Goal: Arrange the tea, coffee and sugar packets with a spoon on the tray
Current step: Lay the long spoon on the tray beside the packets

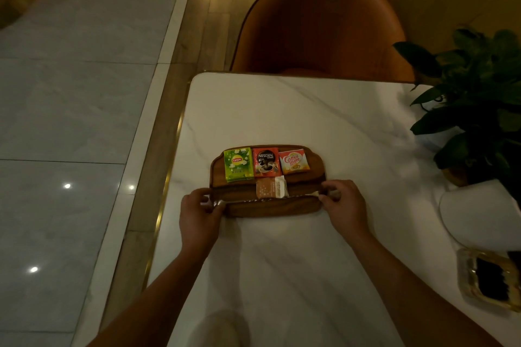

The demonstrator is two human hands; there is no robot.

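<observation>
Both grips were pinched shut on the spoon (267, 199): the left hand (198, 213) held its bowl end and the right hand (342, 201) its handle end, so the thin metal piece lay stretched lengthways between them across the near part of the tray (308, 177). Just beyond the span between the 2 grips lay 2 sugar packets (272, 187), 1 brown and 1 white, dull paper, side by side and close to the spoon. Farther off stood a row of 3 glossy sachets, edges nearly meeting: green Lipton tea (238, 164) toward the left grip, red Nescafe coffee (266, 162) in the middle, orange Coffee-mate creamer (293, 161) toward the right grip. The tray was dark, smooth wood with rounded corners, resting on the white marble-veined bench (282, 110). This looked like the closing step: squaring the spoon parallel to the tray's near edge. Next would be lowering it flat without nudging the light sugar packets, then letting go at both ends.
</observation>
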